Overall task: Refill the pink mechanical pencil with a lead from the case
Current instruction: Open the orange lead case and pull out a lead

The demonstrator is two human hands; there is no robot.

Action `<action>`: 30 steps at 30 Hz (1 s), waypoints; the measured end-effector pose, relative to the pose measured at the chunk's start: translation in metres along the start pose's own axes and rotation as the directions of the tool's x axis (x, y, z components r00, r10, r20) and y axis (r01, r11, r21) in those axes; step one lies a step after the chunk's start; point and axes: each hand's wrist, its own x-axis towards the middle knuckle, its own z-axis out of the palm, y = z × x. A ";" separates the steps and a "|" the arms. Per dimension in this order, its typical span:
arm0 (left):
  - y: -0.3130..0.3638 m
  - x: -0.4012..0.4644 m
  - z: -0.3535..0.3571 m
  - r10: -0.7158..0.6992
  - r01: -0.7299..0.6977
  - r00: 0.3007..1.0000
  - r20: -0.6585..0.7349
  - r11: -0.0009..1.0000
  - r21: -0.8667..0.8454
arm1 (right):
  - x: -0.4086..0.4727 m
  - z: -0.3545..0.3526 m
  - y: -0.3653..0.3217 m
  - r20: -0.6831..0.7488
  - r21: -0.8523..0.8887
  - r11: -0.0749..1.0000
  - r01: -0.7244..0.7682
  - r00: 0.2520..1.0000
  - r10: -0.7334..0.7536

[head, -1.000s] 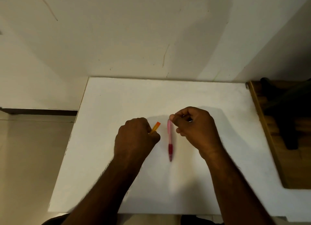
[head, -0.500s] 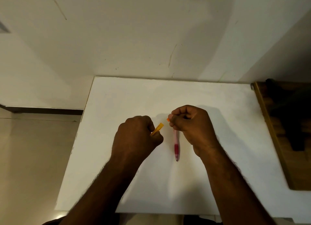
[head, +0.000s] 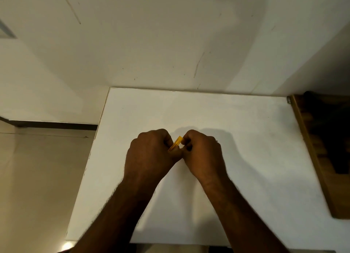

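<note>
Left hand (head: 151, 154) curled tight around small orange see-through plastic lead case (head: 176, 143), above white flat table (head: 246, 158). Right hand (head: 203, 154) pinching case's top end. Pink pencil hidden.

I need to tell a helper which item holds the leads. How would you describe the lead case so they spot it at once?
Start at the white table against the wall and find the two hands meeting above its middle. Between them a slim strip pokes out, gripped in the left hand and pinched at its far end by the right hand: the lead case. It is the only translucent orange thing in sight.
</note>
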 end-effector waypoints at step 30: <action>0.011 0.000 -0.003 0.125 -0.139 0.990 -0.071 0.959 -0.248 | 0.009 -0.032 0.012 0.437 0.856 0.237 -0.459 0.888 0.144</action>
